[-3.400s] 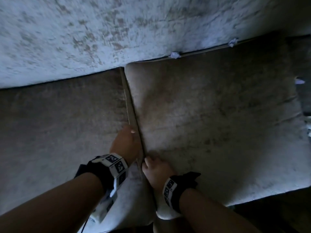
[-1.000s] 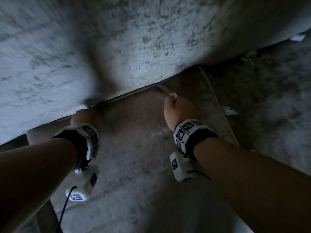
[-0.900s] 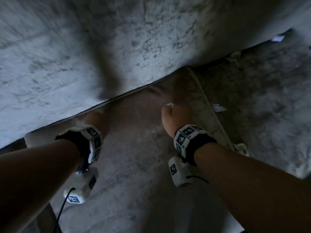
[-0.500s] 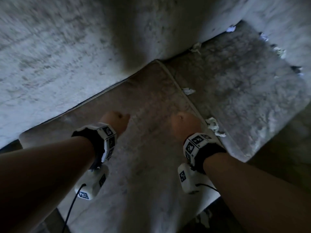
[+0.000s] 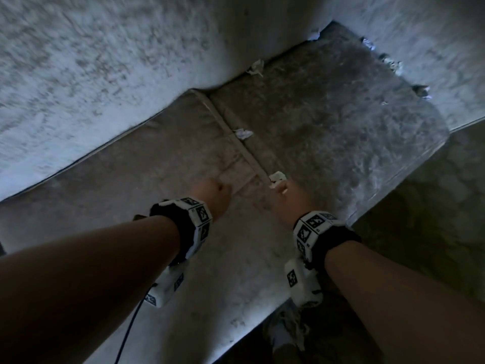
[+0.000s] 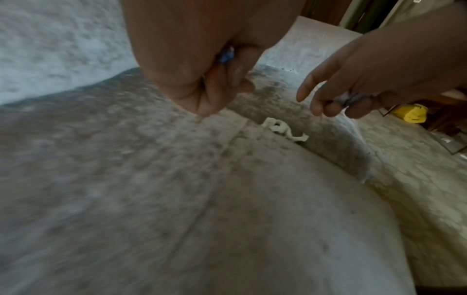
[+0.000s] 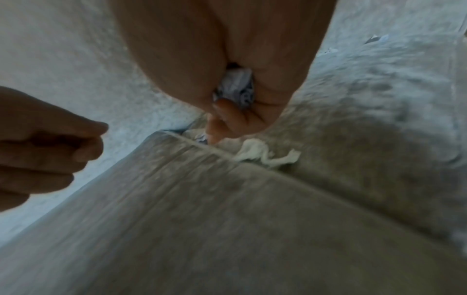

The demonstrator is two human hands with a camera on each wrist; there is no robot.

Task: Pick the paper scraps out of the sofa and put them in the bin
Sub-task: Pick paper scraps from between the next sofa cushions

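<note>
My right hand hovers at the seam between the two sofa seat cushions, right beside a white crumpled scrap lying in that seam. This hand holds crumpled printed paper in its palm, while its index finger points down at the white scrap. My left hand is a fist just left of the seam, and a blue bit of paper shows inside it. Another scrap lies further up the seam. One more scrap sits at the back-rest crease.
Several more scraps line the right cushion's far edge along the armrest. The grey back-rest rises behind the cushions. The floor lies to the right of the sofa, and a yellow object stands on it.
Both hands have drawn back from the back-rest crease toward the front of the cushions. The right hand has moved right to the seam, onto the white scrap.
</note>
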